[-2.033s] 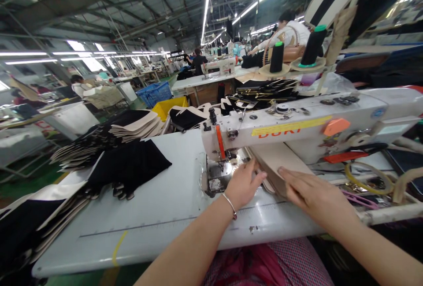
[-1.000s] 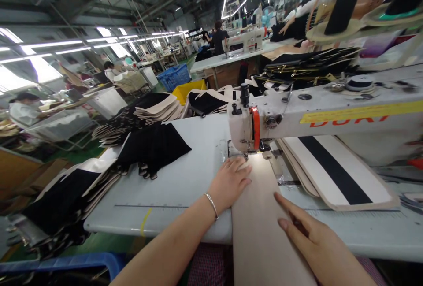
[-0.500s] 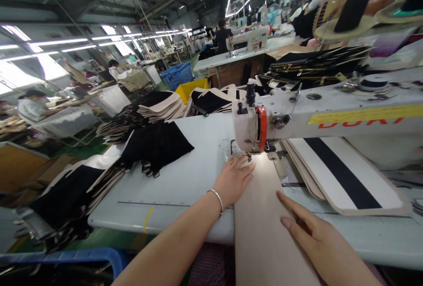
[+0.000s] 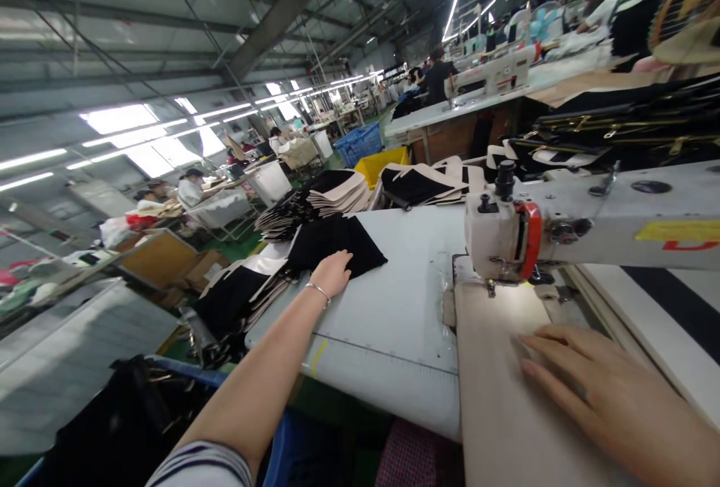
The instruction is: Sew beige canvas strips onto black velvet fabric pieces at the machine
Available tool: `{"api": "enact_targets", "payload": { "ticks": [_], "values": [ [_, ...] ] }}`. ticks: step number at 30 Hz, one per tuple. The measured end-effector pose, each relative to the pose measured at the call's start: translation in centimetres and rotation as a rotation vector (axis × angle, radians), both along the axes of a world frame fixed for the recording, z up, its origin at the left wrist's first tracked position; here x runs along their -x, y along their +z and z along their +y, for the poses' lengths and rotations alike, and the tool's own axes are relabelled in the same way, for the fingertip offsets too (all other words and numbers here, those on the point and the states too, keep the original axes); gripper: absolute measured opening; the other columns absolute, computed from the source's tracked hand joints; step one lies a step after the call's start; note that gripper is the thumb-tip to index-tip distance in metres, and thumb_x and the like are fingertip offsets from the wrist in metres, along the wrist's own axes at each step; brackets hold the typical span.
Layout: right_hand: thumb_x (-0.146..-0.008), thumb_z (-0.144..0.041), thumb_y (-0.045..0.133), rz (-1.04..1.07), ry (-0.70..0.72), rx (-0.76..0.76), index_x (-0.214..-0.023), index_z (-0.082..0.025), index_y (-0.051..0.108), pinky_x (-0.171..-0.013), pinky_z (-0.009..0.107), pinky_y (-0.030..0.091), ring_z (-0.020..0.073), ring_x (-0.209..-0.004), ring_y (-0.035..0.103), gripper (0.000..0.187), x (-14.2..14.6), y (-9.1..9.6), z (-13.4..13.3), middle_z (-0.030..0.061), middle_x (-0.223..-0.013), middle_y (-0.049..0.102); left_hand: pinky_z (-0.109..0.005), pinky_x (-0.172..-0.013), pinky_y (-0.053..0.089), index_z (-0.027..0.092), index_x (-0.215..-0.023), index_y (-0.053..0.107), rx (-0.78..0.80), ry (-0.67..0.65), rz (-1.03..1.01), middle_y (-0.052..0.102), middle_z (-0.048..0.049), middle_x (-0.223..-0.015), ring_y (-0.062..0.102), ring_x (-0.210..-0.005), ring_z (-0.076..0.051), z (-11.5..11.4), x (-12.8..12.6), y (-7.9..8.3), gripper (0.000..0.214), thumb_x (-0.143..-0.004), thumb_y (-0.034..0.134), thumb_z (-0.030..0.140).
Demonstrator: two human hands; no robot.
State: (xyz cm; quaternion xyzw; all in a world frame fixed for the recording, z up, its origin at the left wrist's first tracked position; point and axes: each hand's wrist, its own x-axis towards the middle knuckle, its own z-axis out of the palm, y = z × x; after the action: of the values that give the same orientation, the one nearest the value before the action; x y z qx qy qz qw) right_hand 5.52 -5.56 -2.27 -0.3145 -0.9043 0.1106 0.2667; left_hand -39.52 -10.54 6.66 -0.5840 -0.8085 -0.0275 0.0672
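My left hand [image 4: 331, 275], with a bracelet at its wrist, lies over the near edge of a black fabric piece [image 4: 340, 243] on the left of the sewing table. Its fingers reach forward onto the cloth, and no grip shows. My right hand [image 4: 585, 374] rests open on a long beige panel [image 4: 495, 367], fingers stretched across its surface. The panel's far end lies under the head of the sewing machine [image 4: 498, 235], close to the needle and presser foot [image 4: 491, 289]. Its near end runs out of the bottom of the view.
Black and beige pieces [image 4: 236, 299] hang over the table's left edge, with more stacks [image 4: 337, 190] behind. A white panel with a black stripe [image 4: 664, 307] lies right of the machine. Zippered black pieces [image 4: 619, 123] are piled behind it. A blue bin [image 4: 304, 446] stands below.
My left hand has left the beige panel beside the needle and moved left to the black fabric. My right hand stays on the panel. The view has turned left.
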Motion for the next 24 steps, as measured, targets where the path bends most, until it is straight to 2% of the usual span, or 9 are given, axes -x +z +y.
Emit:
{"api": "enact_targets", "payload": {
  "ticks": [2,4,7,9,13,15,18,21,24],
  "values": [
    [-0.090,-0.052,0.045,-0.084,0.027,-0.025,-0.116,-0.030,0.065,-0.102,0.051,0.043,0.0273,-0.115,0.054,0.040,1.6,-0.3,1.4,0.0045,-0.122,0.061,-0.037,-0.113,0.032,0.017,-0.126,0.057,0.005,0.004,0.006,0.051,-0.0081,-0.140,0.045,-0.131,-0.023,-0.5,2.1,0.4,0.040,-0.089,0.050,0.027],
    [-0.090,-0.051,0.045,-0.124,0.020,-0.052,-0.122,-0.028,0.061,-0.103,0.051,0.041,0.0280,-0.118,0.052,0.042,2.4,-1.0,2.4,0.0060,-0.128,0.057,-0.041,-0.115,0.026,0.015,-0.132,0.052,-0.014,0.045,0.025,0.044,-0.0101,-0.145,0.037,-0.136,-0.026,-1.0,3.6,0.5,0.046,-0.088,0.050,0.029],
    [-0.092,-0.048,0.045,-0.130,0.021,-0.094,-0.129,-0.027,0.056,-0.104,0.050,0.038,0.0278,-0.122,0.047,0.044,2.5,-2.2,3.2,0.0055,-0.133,0.053,-0.043,-0.114,0.028,0.009,-0.136,0.048,0.023,0.069,0.024,0.040,-0.0154,-0.147,0.035,-0.137,-0.032,-1.9,5.7,0.3,0.063,-0.075,0.060,0.021],
    [-0.092,-0.047,0.045,-0.136,0.023,-0.114,-0.130,-0.027,0.054,-0.105,0.049,0.037,0.0272,-0.123,0.046,0.044,2.3,-2.6,3.3,0.0051,-0.134,0.052,-0.039,-0.112,0.032,0.011,-0.136,0.048,0.066,0.038,0.000,0.042,-0.0132,-0.147,0.038,-0.136,-0.030,-2.4,7.0,0.3,0.068,-0.070,0.061,0.017],
    [-0.091,-0.049,0.046,-0.150,0.031,-0.148,-0.131,-0.027,0.053,-0.106,0.047,0.036,0.0261,-0.123,0.046,0.046,2.2,-2.9,3.3,0.0044,-0.135,0.051,-0.031,-0.107,0.038,0.019,-0.124,0.060,0.076,-0.025,-0.039,0.058,-0.0050,-0.134,0.052,-0.126,-0.022,-2.6,8.8,0.8,0.045,-0.080,0.056,0.023],
    [-0.091,-0.050,0.046,-0.159,0.035,-0.158,-0.132,-0.027,0.052,-0.105,0.047,0.037,0.0259,-0.122,0.046,0.047,2.3,-3.0,3.4,0.0041,-0.135,0.051,-0.030,-0.103,0.041,0.020,-0.114,0.066,0.023,-0.023,-0.030,0.065,-0.0052,-0.122,0.059,-0.116,-0.021,-2.6,9.1,1.1,0.032,-0.085,0.053,0.026],
    [-0.091,-0.049,0.047,-0.157,0.034,-0.164,-0.132,-0.028,0.052,-0.104,0.047,0.038,0.0254,-0.121,0.048,0.047,2.3,-3.1,3.6,0.0037,-0.134,0.052,-0.032,-0.098,0.044,0.019,-0.110,0.067,-0.130,0.016,0.009,0.068,-0.0077,-0.112,0.062,-0.107,-0.022,-2.9,8.9,1.5,0.029,-0.091,0.047,0.028],
    [-0.090,-0.049,0.048,-0.142,0.033,-0.163,-0.132,-0.028,0.053,-0.103,0.046,0.039,0.0258,-0.121,0.049,0.046,2.2,-3.0,3.6,0.0042,-0.133,0.053,-0.033,-0.095,0.046,0.016,-0.107,0.067,-0.315,0.066,0.034,0.068,-0.0091,-0.111,0.062,-0.104,-0.023,-3.6,8.7,2.5,0.031,-0.093,0.043,0.030],
    [-0.090,-0.048,0.049,-0.139,0.038,-0.157,-0.132,-0.028,0.053,-0.102,0.047,0.040,0.0263,-0.119,0.050,0.046,2.1,-2.6,3.5,0.0047,-0.133,0.054,-0.035,-0.100,0.043,0.010,-0.110,0.063,-0.492,0.118,0.055,0.064,-0.0135,-0.116,0.059,-0.110,-0.024,-4.5,7.4,4.2,0.037,-0.095,0.036,0.030]
  ]
}}
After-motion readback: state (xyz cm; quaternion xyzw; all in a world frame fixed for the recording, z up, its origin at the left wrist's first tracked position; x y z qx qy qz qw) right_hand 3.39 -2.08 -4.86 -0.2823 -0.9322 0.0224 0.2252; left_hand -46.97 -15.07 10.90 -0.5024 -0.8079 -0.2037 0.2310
